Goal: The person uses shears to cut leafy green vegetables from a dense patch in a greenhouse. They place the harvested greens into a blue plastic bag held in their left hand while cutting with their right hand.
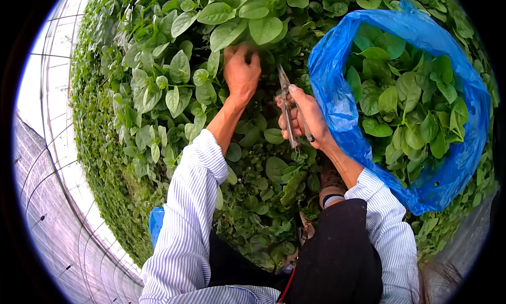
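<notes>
My left hand (242, 71) reaches into the leafy green plants, just below a cluster of broad leaves (247, 23). Its fingers are bent and their tips are partly hidden by the foliage, so what they touch cannot be told. To its right, my right hand (302, 116) holds metal garden snips (285, 88) by the handles, the narrow blades pointing up and away from me. A blue plastic bag (336, 90) stands wide-mouthed beside my right hand and forearm. Many picked leafy shoots (407, 102) lie in it.
Dense green plants (114, 118) spread on both sides and ahead. Low leaves (276, 169) cover the ground by my shoe (331, 181). A piece of blue plastic (156, 225) shows beside my left sleeve. Pale sheeting with thin curved lines (51, 154) borders the far left.
</notes>
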Demonstrator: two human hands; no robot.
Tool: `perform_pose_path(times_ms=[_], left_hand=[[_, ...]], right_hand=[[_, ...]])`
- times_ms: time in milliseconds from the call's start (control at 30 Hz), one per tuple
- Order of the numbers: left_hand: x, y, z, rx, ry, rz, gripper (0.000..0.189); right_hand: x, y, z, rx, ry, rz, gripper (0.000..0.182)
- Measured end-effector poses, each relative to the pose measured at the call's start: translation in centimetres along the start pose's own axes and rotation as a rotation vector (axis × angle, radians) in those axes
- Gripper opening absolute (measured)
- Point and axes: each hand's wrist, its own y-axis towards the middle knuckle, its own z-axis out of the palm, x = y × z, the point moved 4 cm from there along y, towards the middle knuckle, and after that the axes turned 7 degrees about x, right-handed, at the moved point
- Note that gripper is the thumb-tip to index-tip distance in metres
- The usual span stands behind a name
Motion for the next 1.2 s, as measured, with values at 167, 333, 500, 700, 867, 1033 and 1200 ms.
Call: perform_pose_path(times_ms=[167,333,500,700,867,1033,1200], left_hand=[[0.9,0.1,-0.1,0.066,-0.056,-0.001,0.024],[-2.9,-0.7,0.3,0.137,-0.144,0.114,0.053],[-2.5,-0.5,1.0,0.067,-0.047,0.01,0.049],[1.5,0.1,1.1,0.071,-0.196,-0.114,0.017],[0.6,-0.1,0.9,0.037,-0.217,-0.057,0.01],[1.0,-0.4,1.0,0.027,-0.291,-0.013,0.011],[1.3,-0.6,1.3,0.055,-0.404,-0.076,0.013]], right_hand=[[1.2,1.6,0.9,0.013,0.008,-0.016,0.054],[1.1,2.5,-0.9,-0.134,-0.012,0.026,0.053],[0.0,3.5,-1.7,-0.093,-0.095,0.177,0.056],[0.4,3.7,-1.1,-0.026,-0.036,0.119,0.057],[0.2,5.0,-1.0,0.012,0.067,0.196,0.054],[0.5,5.4,-0.8,0.011,0.182,0.161,0.051],[0.5,5.8,-1.3,-0.016,0.279,0.11,0.05]])
